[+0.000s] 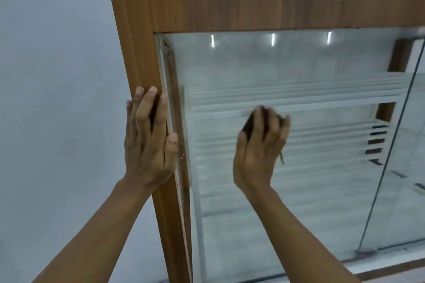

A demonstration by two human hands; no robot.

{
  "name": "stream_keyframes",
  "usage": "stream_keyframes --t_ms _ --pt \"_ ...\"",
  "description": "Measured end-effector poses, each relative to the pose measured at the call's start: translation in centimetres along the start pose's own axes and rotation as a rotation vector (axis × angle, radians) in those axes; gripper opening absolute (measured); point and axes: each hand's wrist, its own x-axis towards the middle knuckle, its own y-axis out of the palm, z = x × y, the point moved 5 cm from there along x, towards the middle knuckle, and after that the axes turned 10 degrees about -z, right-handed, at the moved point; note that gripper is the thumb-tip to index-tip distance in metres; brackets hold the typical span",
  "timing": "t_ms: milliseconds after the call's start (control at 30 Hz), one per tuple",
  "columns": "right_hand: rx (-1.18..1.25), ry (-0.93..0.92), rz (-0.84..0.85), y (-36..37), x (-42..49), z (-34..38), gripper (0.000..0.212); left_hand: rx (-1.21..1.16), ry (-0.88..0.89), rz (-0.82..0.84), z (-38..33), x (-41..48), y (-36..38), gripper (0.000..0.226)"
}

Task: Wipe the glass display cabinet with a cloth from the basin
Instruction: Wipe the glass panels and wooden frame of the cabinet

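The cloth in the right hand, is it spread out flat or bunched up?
Bunched up. The dark cloth shows only as a small wad under the right hand, pressed against the glass pane.

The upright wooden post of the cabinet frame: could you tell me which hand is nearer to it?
Left. The left hand lies flat against the brown wooden post; the right hand is apart from it, pressing a dark cloth to the glass pane.
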Motion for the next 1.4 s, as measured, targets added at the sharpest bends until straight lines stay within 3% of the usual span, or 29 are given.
stream_keyframes --t_ms 67,200,233,300,367,433,567,633,700,800,867,1000,1200,1333,1400 --pt "0.000 0.115 -0.025 0.3 1.4 0.9 0.054 -0.002 -0.006 -0.012 -0.1 0.0 0.1 0.061" --pt "0.130 -0.525 0.236 2.4 -5.0 6.8 0.056 -0.034 -0.012 0.013 -0.1 -1.0 -0.2 0.061" --pt "0.113 -0.610 0.292 2.1 -7.1 6.2 0.059 -0.046 -0.017 0.019 -0.3 -1.7 -0.2 0.061" --pt "0.040 -0.538 0.285 1.0 -8.5 2.9 0.059 -0.066 -0.042 0.022 -0.6 -3.2 -0.2 0.061" --pt "0.010 -0.235 0.201 -0.2 -6.4 0.2 0.053 -0.068 -0.073 0.008 -0.6 -4.3 -0.3 0.060" --pt "0.030 -0.080 0.115 0.1 -3.3 0.7 0.052 -0.063 -0.070 -0.005 -0.6 -4.4 -0.3 0.059" --pt "0.150 -0.432 0.200 2.4 -5.0 7.2 0.059 -0.052 -0.047 -0.001 -0.6 -4.3 -0.5 0.058" --pt "0.164 -0.535 0.270 2.3 -8.5 6.5 0.065 -0.049 -0.047 0.012 -0.6 -4.7 -0.5 0.058" --pt "0.097 -0.525 0.275 1.2 -10.3 3.9 0.070 -0.044 -0.038 0.019 -0.8 -5.2 -0.4 0.058" --pt "0.029 -0.303 0.201 0.0 -7.1 2.0 0.063 -0.049 -0.064 0.002 -0.9 -5.8 -0.4 0.058" --pt "0.062 -0.191 0.126 1.0 -2.5 4.4 0.056 -0.044 -0.091 -0.003 -1.0 -5.7 -0.4 0.057" --pt "0.161 -0.407 0.171 3.4 -0.4 10.6 0.056 -0.073 -0.066 0.039 -0.9 -6.0 -0.7 0.057" --pt "0.078 -0.696 0.351 0.8 -10.8 3.5 0.069 -0.054 -0.054 0.110 -0.8 -7.5 -0.8 0.069" --pt "0.072 -0.468 0.205 1.6 -1.3 6.1 0.062 -0.005 -0.054 0.122 -0.9 -6.8 -0.8 0.064" --pt "0.068 -0.451 0.155 2.7 4.8 8.8 0.060 0.046 -0.039 0.130 -0.5 -5.3 -0.8 0.061"
